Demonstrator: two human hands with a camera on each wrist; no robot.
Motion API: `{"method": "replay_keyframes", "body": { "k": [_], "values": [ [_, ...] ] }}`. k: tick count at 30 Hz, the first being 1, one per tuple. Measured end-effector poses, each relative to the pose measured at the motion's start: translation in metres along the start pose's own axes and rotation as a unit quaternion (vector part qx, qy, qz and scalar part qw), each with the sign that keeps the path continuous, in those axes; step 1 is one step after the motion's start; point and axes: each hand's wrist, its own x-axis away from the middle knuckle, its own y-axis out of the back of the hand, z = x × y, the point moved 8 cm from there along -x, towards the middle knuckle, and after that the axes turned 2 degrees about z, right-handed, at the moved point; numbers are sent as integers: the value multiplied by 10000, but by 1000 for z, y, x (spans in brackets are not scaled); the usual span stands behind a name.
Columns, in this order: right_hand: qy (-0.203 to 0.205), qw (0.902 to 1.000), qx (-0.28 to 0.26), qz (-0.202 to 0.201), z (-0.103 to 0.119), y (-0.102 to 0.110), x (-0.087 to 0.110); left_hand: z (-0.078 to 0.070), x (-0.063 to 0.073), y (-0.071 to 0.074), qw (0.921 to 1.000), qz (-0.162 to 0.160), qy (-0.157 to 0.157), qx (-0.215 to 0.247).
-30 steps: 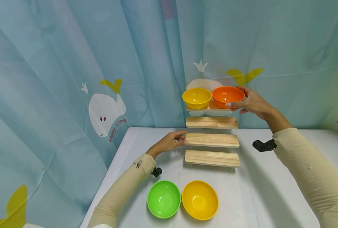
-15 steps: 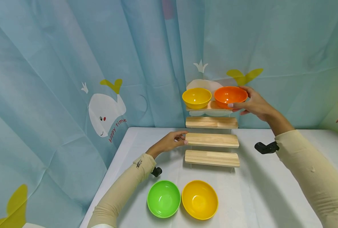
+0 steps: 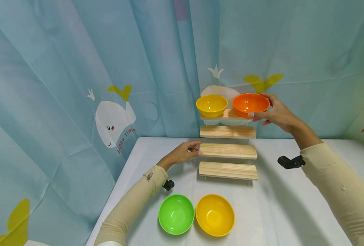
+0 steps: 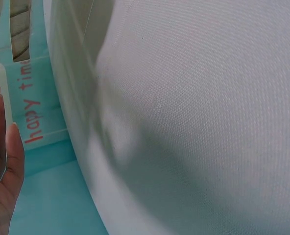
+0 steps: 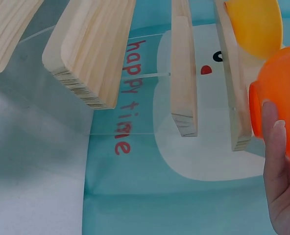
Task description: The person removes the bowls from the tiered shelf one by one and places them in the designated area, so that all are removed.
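Observation:
A tiered rack of wooden boards [image 3: 228,150] stands on the white table. My left hand [image 3: 182,153] holds the left end of its second board from the bottom, thumb at the front corner and fingers behind; the left wrist view shows only part of that hand [image 4: 3,166]. Up at the top board [image 3: 229,113], my right hand [image 3: 278,112] grips an orange bowl [image 3: 251,102] by its right side, thumb in front. The bowl is upright, its foot [image 5: 254,110] right at the board's surface. A yellow bowl [image 3: 211,106] sits to its left, a narrow gap between them.
A green bowl [image 3: 176,214] and a larger yellow-orange bowl [image 3: 215,215] stand side by side on the table [image 3: 280,212] in front of the rack. A blue curtain [image 3: 166,68] with whale prints hangs close behind the rack and along the left.
My right hand has shifted the orange bowl a little to the right, widening the gap from the yellow bowl. The left hand stays at the board's end.

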Motion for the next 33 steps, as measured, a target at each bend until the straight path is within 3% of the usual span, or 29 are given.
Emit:
{"method": "replay_keyframes", "body": {
  "k": [15,33],
  "values": [
    [274,9996,19,-88,0,-1,12,8,-2,2,9999,-144,-6,26],
    [471,9987,191,-43,-6,-6,41,7,-2,3,9999,-108,31,-113]
  ]
}}
